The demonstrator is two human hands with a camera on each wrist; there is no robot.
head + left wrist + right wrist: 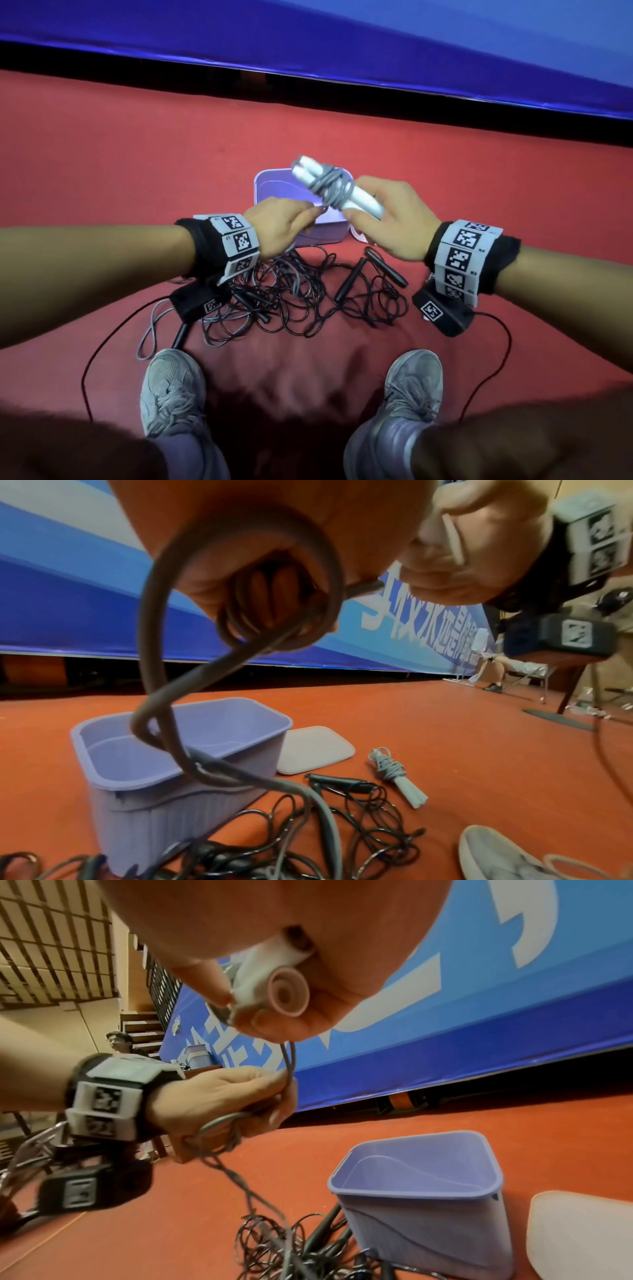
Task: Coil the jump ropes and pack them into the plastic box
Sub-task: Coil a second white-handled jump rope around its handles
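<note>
My right hand (373, 219) grips the two white handles of a grey jump rope (329, 181), with cord wound round them, above the purple plastic box (264, 181). One handle's end (287, 993) faces the right wrist camera. My left hand (301, 214) curls round loops of the same grey cord (240, 620), which trails down past the box (185, 753) to the floor. A tangle of black jump ropes (301, 301) with black handles lies in front of the box. Another grey rope (394, 769), coiled round white handles, lies on the floor beside the lid (315, 748).
The box (421, 1185) is open and holds nothing that shows. Its pale lid (582, 1234) lies flat on the red carpet to its right. My grey shoes (171, 387) stand behind the tangle. A blue banner (342, 34) with a dark gap under it runs along the far side.
</note>
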